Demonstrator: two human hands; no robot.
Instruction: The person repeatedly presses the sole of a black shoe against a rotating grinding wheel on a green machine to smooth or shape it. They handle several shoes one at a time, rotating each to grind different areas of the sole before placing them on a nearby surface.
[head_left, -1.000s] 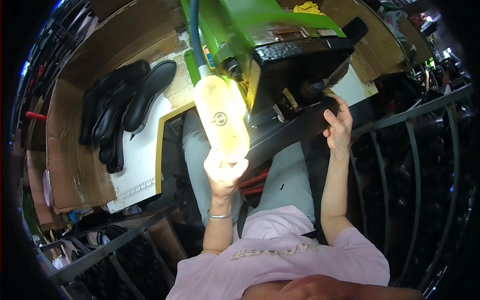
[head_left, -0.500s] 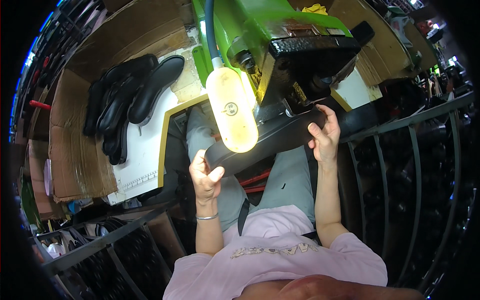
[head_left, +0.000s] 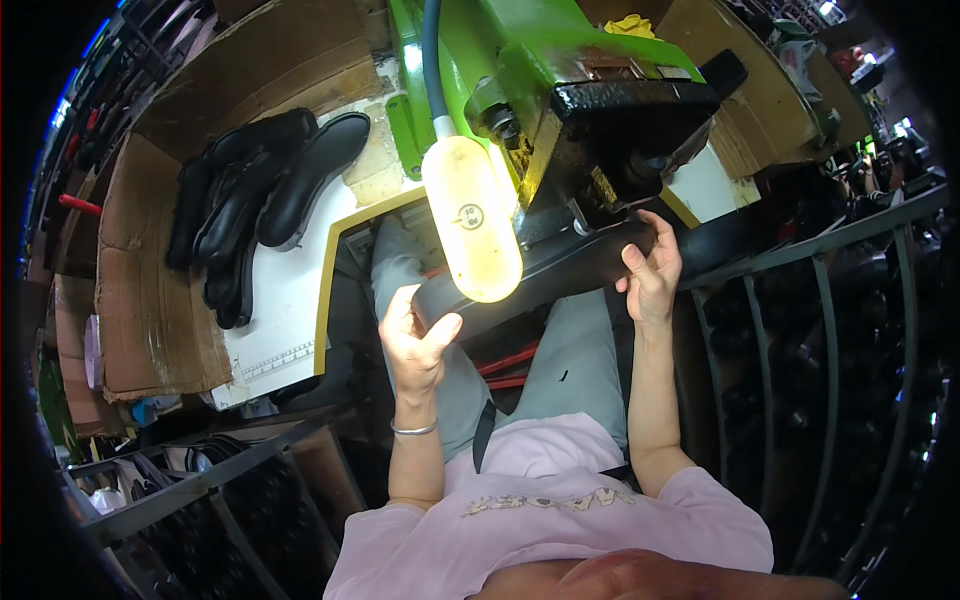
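Note:
A long black shoe sole [head_left: 570,278] is stretched between my two hands, just below the black head [head_left: 630,130] of a green machine. Its left end sits between the thumb and fingers of my left hand [head_left: 414,345]. My right hand [head_left: 652,272] grips the other end, thumb on the near side. The sole's far edge lies against or very close to the machine's small metal foot [head_left: 580,222]; whether they touch I cannot tell. A lit oblong lamp [head_left: 472,220] hides part of the sole's left half.
Several black soles [head_left: 265,185] are piled on the white tabletop [head_left: 290,310] at left, inside a cut-open cardboard box [head_left: 160,310]. Another cardboard piece [head_left: 770,110] stands at the right. Metal racks with bars [head_left: 825,350] flank me on both sides.
My left hand has shifted slightly, its thumb now higher and further right. The lamp appears a little further right. My right hand stays nearly in place on the sole.

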